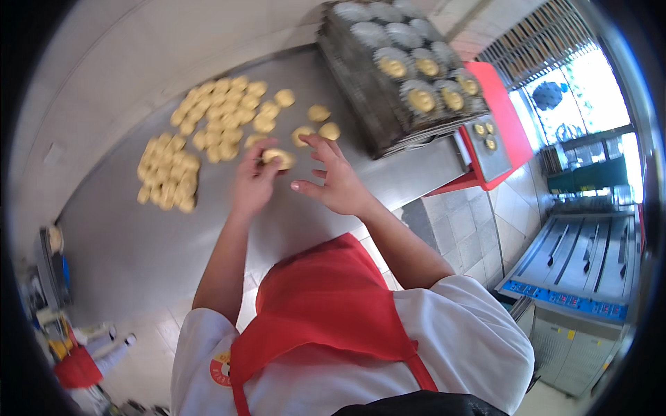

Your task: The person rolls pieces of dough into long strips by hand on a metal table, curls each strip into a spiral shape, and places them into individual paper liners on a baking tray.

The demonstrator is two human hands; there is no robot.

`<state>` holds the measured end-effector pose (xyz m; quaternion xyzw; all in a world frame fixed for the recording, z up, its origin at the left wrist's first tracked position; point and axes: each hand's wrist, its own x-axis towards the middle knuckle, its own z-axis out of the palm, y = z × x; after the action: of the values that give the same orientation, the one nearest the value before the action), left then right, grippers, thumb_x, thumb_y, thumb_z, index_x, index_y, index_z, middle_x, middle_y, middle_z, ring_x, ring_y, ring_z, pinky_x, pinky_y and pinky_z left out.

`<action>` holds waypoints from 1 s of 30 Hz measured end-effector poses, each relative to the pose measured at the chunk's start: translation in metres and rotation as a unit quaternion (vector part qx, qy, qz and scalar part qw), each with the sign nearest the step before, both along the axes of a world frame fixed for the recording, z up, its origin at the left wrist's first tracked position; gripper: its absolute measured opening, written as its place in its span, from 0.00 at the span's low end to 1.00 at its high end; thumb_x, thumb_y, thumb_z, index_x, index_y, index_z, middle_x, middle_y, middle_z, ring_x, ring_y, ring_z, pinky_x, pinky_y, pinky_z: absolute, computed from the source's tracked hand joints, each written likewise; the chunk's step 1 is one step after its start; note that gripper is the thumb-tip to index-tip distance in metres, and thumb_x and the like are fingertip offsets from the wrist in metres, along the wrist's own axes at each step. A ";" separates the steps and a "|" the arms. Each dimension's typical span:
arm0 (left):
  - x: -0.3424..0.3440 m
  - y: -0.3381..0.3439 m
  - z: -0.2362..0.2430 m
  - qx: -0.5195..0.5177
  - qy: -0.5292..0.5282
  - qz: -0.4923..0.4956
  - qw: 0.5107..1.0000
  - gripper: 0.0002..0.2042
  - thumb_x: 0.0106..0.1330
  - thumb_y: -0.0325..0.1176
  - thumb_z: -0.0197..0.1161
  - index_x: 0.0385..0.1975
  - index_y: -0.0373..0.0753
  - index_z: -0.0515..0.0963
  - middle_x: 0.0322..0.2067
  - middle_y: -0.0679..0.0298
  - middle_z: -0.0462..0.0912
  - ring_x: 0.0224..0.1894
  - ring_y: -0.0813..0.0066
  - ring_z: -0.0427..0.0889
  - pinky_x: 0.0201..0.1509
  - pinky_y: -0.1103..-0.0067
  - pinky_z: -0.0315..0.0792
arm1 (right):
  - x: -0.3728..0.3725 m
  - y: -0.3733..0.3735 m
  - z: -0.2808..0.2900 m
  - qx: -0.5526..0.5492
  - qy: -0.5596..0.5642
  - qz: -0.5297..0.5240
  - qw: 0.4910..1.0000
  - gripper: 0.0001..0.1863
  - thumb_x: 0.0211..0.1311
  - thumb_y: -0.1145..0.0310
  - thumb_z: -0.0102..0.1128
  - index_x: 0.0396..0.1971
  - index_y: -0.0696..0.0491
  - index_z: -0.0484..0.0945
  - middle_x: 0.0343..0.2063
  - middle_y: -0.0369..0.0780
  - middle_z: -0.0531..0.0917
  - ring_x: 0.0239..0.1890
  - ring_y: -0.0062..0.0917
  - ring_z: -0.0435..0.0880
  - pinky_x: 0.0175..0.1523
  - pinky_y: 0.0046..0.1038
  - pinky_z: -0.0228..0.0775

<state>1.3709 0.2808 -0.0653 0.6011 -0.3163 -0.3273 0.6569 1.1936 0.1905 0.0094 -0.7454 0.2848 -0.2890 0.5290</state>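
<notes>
Between the thumb and fingers of my left hand (pixel 255 179) is a pale yellow dough piece (pixel 279 159), held above the steel table. Just to its right, my right hand (pixel 334 175) has its fingers apart and holds nothing; its fingertips come near another dough piece (pixel 303 136) on the table. Two more lie a little beyond it, one of them a round dough piece (pixel 329 131). A large cluster of dough pieces (pixel 220 114) spreads to the far left, and a second tight cluster (pixel 168 173) sits nearer on the left.
A stack of dark trays (pixel 357 104) stands at the back right, its top holding fluted metal moulds (pixel 404 35), several with dough inside. Beyond it, a red stool or table (pixel 504 111) bears a small tray (pixel 494 158). A steel appliance (pixel 581 260) stands far right. Another person (pixel 80 364) is at lower left.
</notes>
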 end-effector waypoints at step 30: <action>-0.071 0.208 -0.095 -0.014 -0.356 -0.248 0.901 0.40 0.67 0.45 0.64 0.80 0.38 0.62 0.80 0.46 0.60 0.84 0.38 0.52 0.84 0.45 0.48 | -0.011 0.209 -0.174 -0.357 0.445 0.185 0.801 0.50 0.76 0.45 0.56 0.82 0.64 0.48 0.83 0.59 0.46 0.85 0.59 0.41 0.85 0.56 0.41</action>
<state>1.2999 0.4886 -0.1598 0.5704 -0.6728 -0.2394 0.4058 1.1829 0.3992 -0.1642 -0.9666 0.2222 0.0961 0.0844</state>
